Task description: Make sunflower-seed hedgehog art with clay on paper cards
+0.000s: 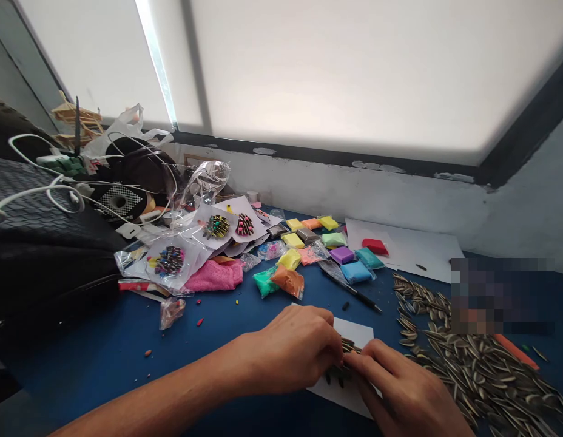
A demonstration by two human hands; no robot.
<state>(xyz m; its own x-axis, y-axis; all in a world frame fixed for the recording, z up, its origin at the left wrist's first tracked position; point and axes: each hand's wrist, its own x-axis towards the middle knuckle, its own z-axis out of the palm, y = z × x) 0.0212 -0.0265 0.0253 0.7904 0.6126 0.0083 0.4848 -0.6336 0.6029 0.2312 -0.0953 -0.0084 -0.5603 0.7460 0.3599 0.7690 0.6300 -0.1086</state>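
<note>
At lower centre, left hand and right hand are curling over seeds on white paper; whether they are gripping any, I cannot tell

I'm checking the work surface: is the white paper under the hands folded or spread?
Spread: the white paper lies flat on the blue table where visible; left hand and right hand cover part.

Light glows through pale blinds in a dark window frame, above a whitish wall and blue table.
</note>
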